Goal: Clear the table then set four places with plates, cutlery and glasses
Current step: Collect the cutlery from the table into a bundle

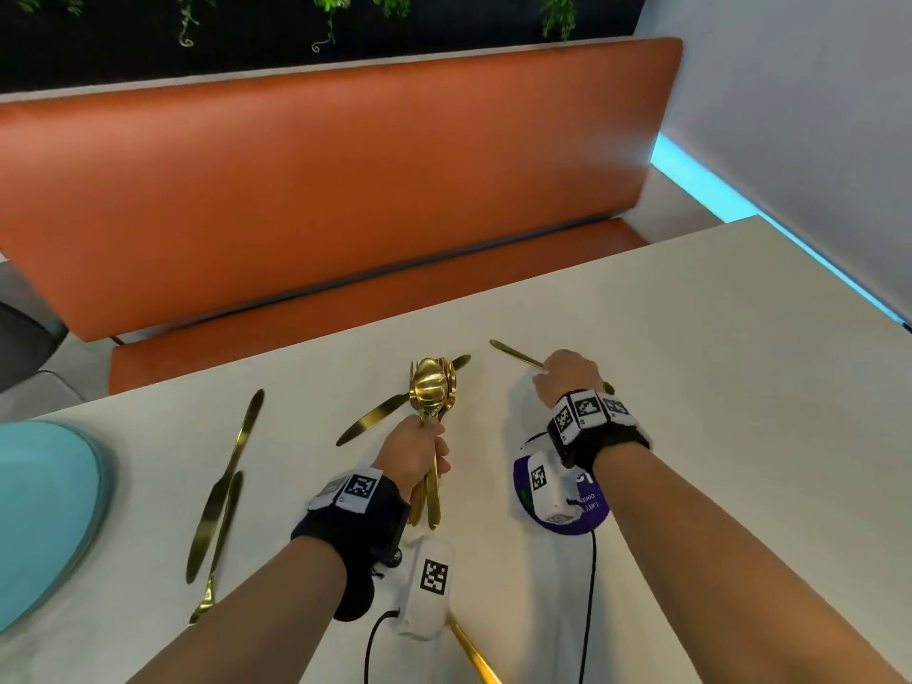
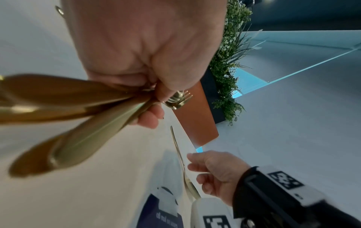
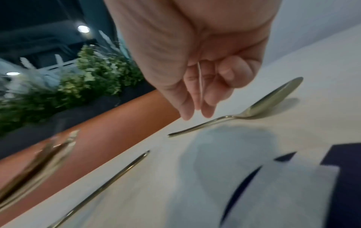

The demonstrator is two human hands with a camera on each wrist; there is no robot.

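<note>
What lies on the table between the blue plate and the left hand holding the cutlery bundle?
In the head view, a gold knife and fork lie side by side between the blue plate and the left hand gripping the cutlery bundle.

Left hand [image 1: 412,456]: fingers curled round a bundle of shiny gold metal cutlery [image 1: 432,387], raised above the surface. Right hand [image 1: 567,375]: extended forward, palm down, fingers [image 3: 195,95] loosely curled, tips apart and holding nothing. Both forearms bare, each wrist wearing a black band.
</note>
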